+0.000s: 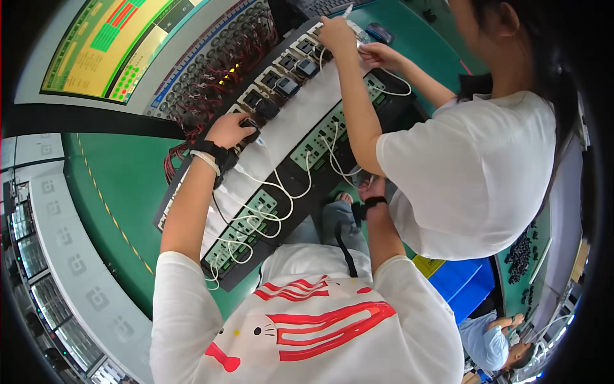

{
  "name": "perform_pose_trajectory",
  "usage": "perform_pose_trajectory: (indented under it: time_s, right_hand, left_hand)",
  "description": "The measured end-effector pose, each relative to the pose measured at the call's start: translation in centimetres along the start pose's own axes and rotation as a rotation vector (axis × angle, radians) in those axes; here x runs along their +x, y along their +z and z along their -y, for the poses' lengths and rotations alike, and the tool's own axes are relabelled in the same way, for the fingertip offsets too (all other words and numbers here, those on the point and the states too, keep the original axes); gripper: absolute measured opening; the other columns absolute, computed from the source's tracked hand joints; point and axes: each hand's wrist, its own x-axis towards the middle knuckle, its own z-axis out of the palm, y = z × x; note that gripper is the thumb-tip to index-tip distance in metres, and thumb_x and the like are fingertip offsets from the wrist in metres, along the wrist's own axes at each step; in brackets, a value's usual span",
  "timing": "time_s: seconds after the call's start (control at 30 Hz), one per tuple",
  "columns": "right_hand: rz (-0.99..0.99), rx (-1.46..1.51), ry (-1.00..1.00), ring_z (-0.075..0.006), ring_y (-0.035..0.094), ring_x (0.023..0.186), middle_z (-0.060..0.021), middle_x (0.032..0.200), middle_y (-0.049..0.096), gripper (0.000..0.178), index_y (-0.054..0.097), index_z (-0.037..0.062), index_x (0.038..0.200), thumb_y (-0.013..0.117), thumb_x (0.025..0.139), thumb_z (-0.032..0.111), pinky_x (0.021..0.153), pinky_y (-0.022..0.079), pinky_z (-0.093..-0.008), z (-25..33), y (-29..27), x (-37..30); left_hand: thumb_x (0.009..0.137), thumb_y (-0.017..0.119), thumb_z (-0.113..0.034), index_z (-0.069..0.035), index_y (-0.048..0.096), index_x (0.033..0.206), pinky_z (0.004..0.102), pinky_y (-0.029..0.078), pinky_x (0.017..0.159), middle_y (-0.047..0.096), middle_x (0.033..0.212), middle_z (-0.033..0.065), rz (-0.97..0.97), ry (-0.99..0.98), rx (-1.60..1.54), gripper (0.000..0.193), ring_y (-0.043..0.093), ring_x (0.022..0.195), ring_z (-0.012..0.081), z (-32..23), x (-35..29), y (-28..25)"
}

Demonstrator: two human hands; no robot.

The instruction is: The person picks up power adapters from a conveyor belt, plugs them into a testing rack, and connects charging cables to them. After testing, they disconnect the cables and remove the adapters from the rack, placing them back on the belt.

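Observation:
My left hand (231, 131), with a black band round the wrist, reaches to the row of fixtures. Its fingers are closed round a small dark device (252, 133) seated there. My right hand (371, 188) is low beside the bench, next to a co-worker's sleeve, its fingers pinched at the end of a white cable (346, 173). Several square black devices (286, 86) sit in the fixtures farther along. White cables (281, 185) loop from the green port panels (262, 203) on the near side of the bench.
At my right a co-worker (473, 166) in a white shirt works at the far fixtures with both hands, one near a white plug. A lit screen (109, 48) and a panel of red wires (211, 77) stand behind. A blue bin (464, 285) is at the right.

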Motion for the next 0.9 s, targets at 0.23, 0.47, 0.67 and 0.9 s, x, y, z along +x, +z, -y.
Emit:
perform_pose_trajectory:
  time_s: [0.23,0.47,0.67,0.9]
  right_hand:
    - [-0.253,-0.896,-0.815,-0.0052,0.039,0.058,0.0010,0.073,0.049,0.024,0.057,0.0101,0.088,0.045,0.096,0.029,0.051,0.030,-0.0213,-12.9,22.5,-12.6]
    - [0.135,-1.573,-0.592,-0.0211,0.053,0.070,-0.0113,0.077,0.059,0.029,0.059,-0.0002,0.089,0.044,0.096,0.024,0.065,0.041,-0.0322,-14.5,31.2,1.4]
    - [0.108,-1.402,-0.398,-0.0248,0.058,0.076,-0.0124,0.080,0.062,0.028,0.060,0.0005,0.087,0.046,0.094,0.023,0.072,0.044,-0.0343,-15.0,30.6,4.5]
    - [0.106,-1.475,-0.368,-0.0243,0.058,0.075,-0.0122,0.080,0.062,0.029,0.058,-0.0007,0.086,0.045,0.094,0.023,0.071,0.044,-0.0339,-14.8,31.1,3.8]
  left_hand:
    - [0.080,0.063,-0.036,-0.004,0.060,0.118,0.0378,0.045,0.090,0.062,0.112,0.0210,-0.176,-0.069,-0.191,0.050,0.059,0.105,0.0347,-1.0,3.0,0.7]
    - [0.081,0.063,-0.035,-0.007,0.061,0.118,0.0374,0.045,0.089,0.062,0.110,0.0210,-0.143,-0.108,-0.284,0.046,0.059,0.104,0.0340,-2.1,3.5,1.1]
    - [0.083,0.064,-0.029,-0.010,0.059,0.122,0.0321,0.047,0.081,0.066,0.097,0.0205,-0.154,-0.098,-0.269,0.044,0.064,0.091,0.0281,-1.1,3.5,1.4]
    - [0.083,0.064,-0.028,-0.010,0.060,0.121,0.0309,0.047,0.081,0.066,0.098,0.0201,-0.114,-0.103,-0.352,0.043,0.065,0.091,0.0260,-1.0,3.9,1.1]
